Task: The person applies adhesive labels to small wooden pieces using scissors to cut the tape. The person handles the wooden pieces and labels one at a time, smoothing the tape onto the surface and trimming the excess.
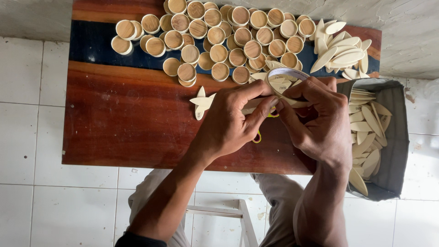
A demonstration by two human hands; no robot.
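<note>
Both hands meet over the middle of a dark red-brown wooden tabletop [119, 123] with a blue stripe near its far edge. The left hand [228, 121] is curled shut, with its thumb and fingers pinching a pale wooden piece with petal-shaped arms [201, 101] that sticks out to the left of the hand. The right hand [320, 119] is also curled, and its fingers hold a thin white ring-shaped band [287, 72] that loops up just above both hands. The hands touch each other at the fingertips. Something small and yellow [257, 137] peeks out under the left hand; I cannot tell what it is.

Behind the hands lies a big heap of small round wooden caps [219, 34]. Next to it, on the right, is a pile of pale leaf-shaped wooden pieces [343, 50]. A grey bag [393, 137] at the right edge of the tabletop holds many more of these leaf shapes. Below is a white tiled floor [32, 137].
</note>
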